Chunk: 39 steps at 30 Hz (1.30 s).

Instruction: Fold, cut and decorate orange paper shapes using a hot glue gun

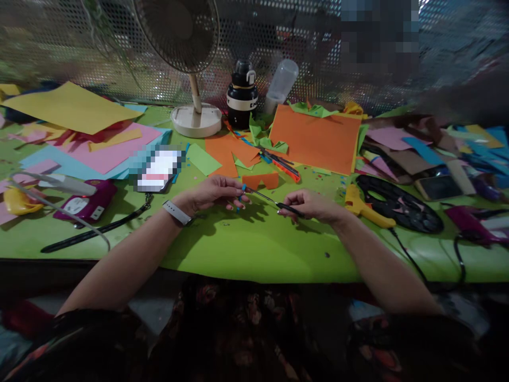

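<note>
My left hand (217, 193), with a pale watch strap on the wrist, pinches a small blue paper strip (241, 197) between thumb and fingertips. My right hand (308, 206) is closed around the black handle of slim scissors (289, 209). Their thin metal blades point left, and the tips reach the blue strip at my left fingertips. Whether the blades are apart cannot be made out. Both hands are just above the green tabletop (254, 249). Just beyond them lies a notched orange paper piece (260, 181).
A yellow glue gun (369, 207) and black round tray (401, 204) lie right. Behind are an orange-handled cutter (286, 171), orange sheet (316, 138), black bottle (242, 101) and fan (196, 121). Left are a phone (159, 170), purple device (85, 201) and coloured papers (75, 109).
</note>
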Tool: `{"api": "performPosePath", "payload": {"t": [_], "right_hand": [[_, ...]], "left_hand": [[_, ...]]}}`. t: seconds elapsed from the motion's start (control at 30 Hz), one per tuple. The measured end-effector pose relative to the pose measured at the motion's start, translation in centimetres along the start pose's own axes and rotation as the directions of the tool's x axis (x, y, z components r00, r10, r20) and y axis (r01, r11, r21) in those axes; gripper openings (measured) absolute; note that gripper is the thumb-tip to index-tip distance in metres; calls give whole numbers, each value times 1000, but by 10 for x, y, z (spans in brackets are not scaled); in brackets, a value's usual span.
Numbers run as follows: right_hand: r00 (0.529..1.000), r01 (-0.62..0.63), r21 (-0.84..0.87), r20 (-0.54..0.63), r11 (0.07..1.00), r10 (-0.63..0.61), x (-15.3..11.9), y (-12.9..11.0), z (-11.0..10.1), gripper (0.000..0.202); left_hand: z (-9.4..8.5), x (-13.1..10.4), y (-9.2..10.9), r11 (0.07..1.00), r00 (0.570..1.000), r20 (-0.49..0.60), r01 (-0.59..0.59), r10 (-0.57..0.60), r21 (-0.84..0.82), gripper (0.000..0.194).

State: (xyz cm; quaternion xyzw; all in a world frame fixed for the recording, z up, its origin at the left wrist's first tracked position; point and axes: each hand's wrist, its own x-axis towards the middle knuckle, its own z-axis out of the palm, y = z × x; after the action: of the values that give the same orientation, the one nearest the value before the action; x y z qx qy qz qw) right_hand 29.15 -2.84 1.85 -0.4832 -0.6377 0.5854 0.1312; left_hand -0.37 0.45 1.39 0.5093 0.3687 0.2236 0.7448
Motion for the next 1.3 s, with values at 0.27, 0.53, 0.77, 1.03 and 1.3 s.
{"api": "performPosePath", "payload": {"t": [0.27, 0.53, 0.77, 1.03, 1.3], "right_hand": [[1000, 1, -1, 10, 1000, -1, 1, 2, -1, 31], [1000, 3, -2, 11, 1000, -3, 1, 4, -1, 30], [1000, 9, 10, 10, 1000, -9, 1, 3, -1, 31], [1000, -7, 4, -6, 1000, 7, -1, -1, 1, 35], [1000, -15, -7, -11, 1000, 15, 0, 1, 1, 34]], "left_hand": [[1, -2, 1, 999, 1000, 0, 31, -31, 26, 15], [2, -2, 1, 999, 999, 11, 34, -34, 20, 16], [1, -1, 0, 999, 999, 6, 36, -36, 34, 16], [2, -1, 1, 999, 999, -4, 41, -41, 6, 15], [-1, 0, -1, 999, 998, -17, 53, -53, 8, 13]]}}
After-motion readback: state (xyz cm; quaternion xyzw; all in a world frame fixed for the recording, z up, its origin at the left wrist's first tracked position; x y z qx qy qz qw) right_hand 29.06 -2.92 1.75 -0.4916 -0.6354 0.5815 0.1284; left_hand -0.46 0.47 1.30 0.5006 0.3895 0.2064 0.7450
